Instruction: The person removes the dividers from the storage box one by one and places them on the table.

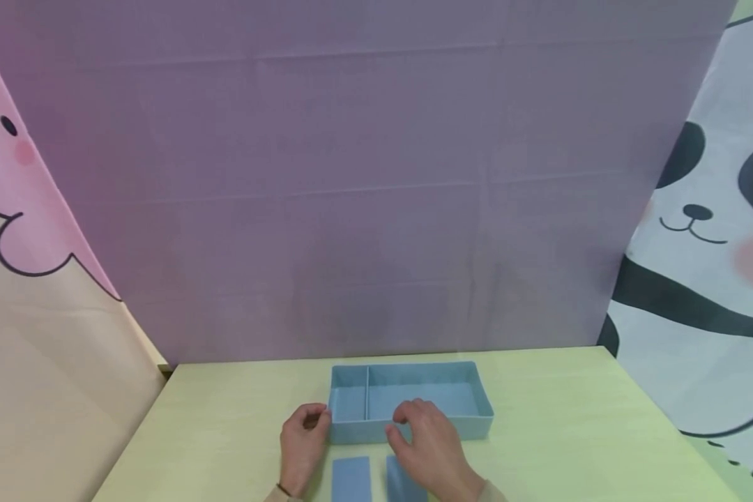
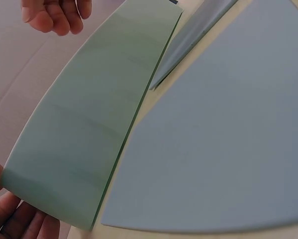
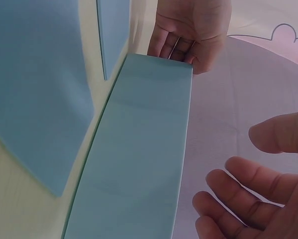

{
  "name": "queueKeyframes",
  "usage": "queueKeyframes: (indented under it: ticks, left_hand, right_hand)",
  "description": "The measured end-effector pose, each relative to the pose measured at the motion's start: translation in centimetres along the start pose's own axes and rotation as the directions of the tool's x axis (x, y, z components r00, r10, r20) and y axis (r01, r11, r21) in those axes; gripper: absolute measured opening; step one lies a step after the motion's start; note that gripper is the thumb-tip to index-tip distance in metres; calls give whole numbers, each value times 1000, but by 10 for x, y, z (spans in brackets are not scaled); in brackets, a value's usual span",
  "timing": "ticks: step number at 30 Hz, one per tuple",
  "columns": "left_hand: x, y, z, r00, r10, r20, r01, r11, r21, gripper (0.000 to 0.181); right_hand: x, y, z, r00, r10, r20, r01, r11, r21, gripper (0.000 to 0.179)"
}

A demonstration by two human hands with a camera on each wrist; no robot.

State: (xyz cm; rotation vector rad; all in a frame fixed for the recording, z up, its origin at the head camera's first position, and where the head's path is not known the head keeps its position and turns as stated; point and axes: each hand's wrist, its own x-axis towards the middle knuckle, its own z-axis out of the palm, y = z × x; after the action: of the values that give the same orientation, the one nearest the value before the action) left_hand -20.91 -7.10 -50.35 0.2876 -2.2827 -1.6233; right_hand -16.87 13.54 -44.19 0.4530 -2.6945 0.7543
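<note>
A light blue rectangular box (image 1: 431, 397) with one divider stands on the table, its small compartment on the left and its long one on the right. My left hand (image 1: 305, 446) is at the box's left end, with thumb at the rim and curled fingers against the end wall in the left wrist view. My right hand (image 1: 431, 446) hovers over the front wall, fingers loosely bent and nothing between them; the right wrist view shows thumb and fingers (image 3: 243, 191) apart from the wall. Two flat blue panels, a left one (image 1: 351, 481) and a right one (image 1: 400, 481), lie before the box.
The pale yellow-green table (image 1: 226, 425) ends at a purple-grey cloth (image 1: 376, 209) behind the box. A pink cartoon cloth (image 1: 37, 209) hangs at the left, and a panda-print cloth (image 1: 696, 279) at the right.
</note>
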Motion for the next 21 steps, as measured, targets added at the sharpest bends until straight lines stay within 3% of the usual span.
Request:
queueKeyframes:
  ticks: [16,21]
  left_hand:
    - [0,0,0,1000,20,-7,-20,1000,8,9]
    - [-1,1,-1,1000,14,-5,-14,1000,7,9]
  right_hand:
    - [13,-4,6,1000,12,19,-12,1000,4,15]
    - [16,-5,10,1000,0,-10,0,1000,8,15]
